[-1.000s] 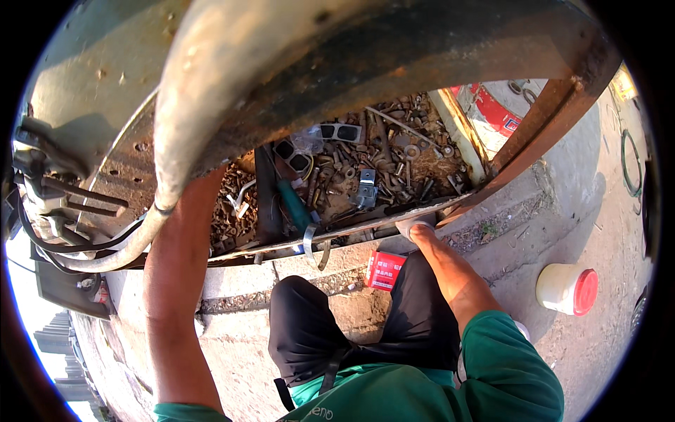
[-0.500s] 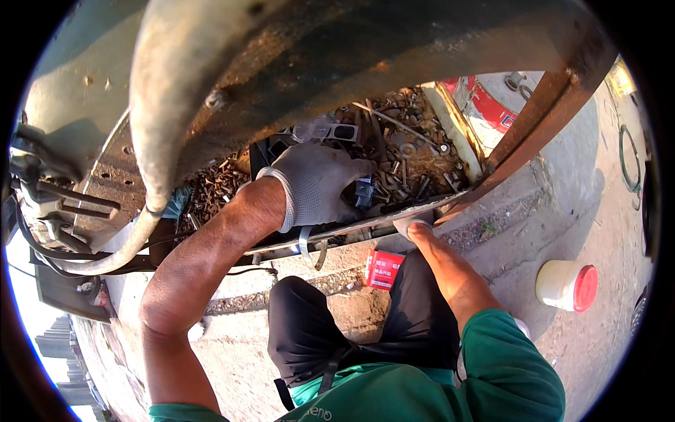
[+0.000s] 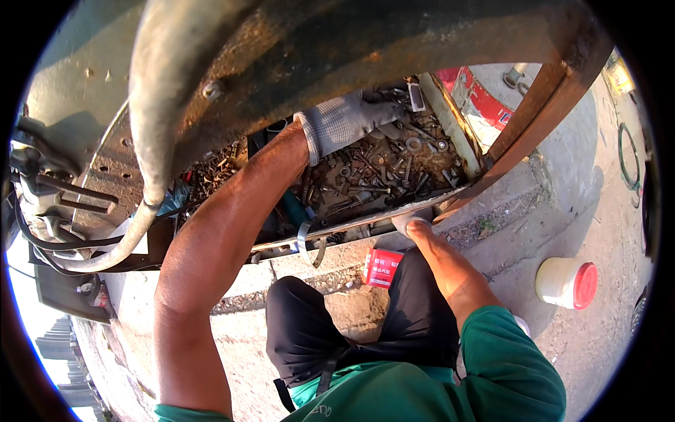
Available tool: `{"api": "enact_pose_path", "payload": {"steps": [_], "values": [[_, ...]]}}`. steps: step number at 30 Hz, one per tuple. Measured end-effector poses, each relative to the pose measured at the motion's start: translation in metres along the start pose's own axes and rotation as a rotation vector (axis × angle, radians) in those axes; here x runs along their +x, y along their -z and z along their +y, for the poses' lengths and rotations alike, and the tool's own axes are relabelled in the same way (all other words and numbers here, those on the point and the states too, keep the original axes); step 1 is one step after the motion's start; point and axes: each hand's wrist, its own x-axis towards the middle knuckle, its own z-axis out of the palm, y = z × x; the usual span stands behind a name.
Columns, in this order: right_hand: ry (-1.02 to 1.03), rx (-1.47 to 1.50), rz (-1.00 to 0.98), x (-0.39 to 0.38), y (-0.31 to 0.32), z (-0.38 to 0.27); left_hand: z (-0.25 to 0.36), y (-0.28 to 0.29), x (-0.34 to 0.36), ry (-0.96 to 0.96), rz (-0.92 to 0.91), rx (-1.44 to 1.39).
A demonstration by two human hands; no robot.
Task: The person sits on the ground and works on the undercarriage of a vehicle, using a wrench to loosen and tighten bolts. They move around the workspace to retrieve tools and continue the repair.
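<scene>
My left hand (image 3: 351, 125), in a pale grey knitted glove, reaches into the far part of a metal tray (image 3: 365, 228). Its fingers stretch rightward over loose bolts, nuts and washers, and nothing shows held in them. Just past the fingertips lies a small light-framed rectangular piece (image 3: 416, 97). A washer (image 3: 413, 145) and several bolts (image 3: 369, 188) rest nearer on the dirty tray bottom. My right hand (image 3: 413, 219), gloved as well, is closed on the tray's near rim, with its fingertips hidden.
A rusty beam (image 3: 394, 60) arches over the tray, and a thick hose (image 3: 151, 141) hangs at left. A metal strap loop (image 3: 304, 243) hangs on the near rim. Below are a red box (image 3: 383, 268) and a white bucket with a red lid (image 3: 566, 284).
My left hand has moved farther into the tray, uncovering the hardware near the rim. The light-framed piece now lies farther right. My right hand stays at the rim.
</scene>
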Motion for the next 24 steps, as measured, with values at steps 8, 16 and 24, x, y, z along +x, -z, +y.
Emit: {"api": "enact_pose_path", "payload": {"steps": [8, 16, 24], "values": [[0.104, 0.130, -0.036, 0.004, -0.002, -0.057, 0.049, 0.014, -0.079, 0.196, 0.162, 1.022], [0.109, -0.036, -0.023, 0.040, -0.075, 0.013, 0.013, -0.002, -0.072, 0.228, -0.115, 1.426], [0.100, -0.018, 0.277, 0.021, -0.058, 0.018, 0.013, -0.011, -0.074, 0.336, -0.056, 1.264]]}}
